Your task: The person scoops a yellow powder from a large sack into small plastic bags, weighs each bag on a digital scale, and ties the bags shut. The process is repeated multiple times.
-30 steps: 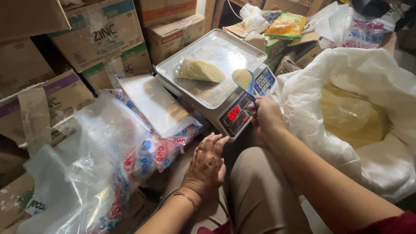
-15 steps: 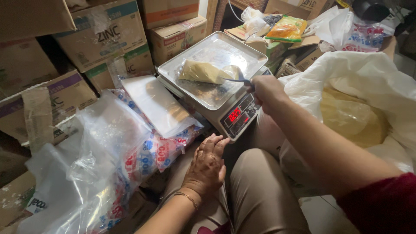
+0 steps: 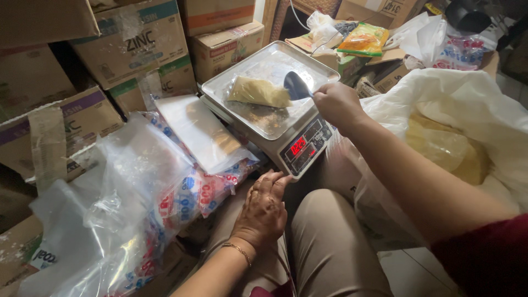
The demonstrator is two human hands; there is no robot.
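The right hand (image 3: 336, 103) has its fingers clamped on a spoon (image 3: 297, 86) over the scale (image 3: 275, 99), beside the powder bag (image 3: 258, 92); the left hand (image 3: 263, 212), fingers loosely together, rests below the scale.

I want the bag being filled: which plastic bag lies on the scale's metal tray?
The small clear bag of yellowish powder, beside the spoon; the others lie off the scale.

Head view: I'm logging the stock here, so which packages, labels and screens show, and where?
Scale screen: front of the scale, dark, red glowing digits.
Cardboard boxes: stacked far left, brown with green and blue bands.
Snack packet: top centre, yellow-orange.
Printed bags: beside the left hand, clear, red-blue print.
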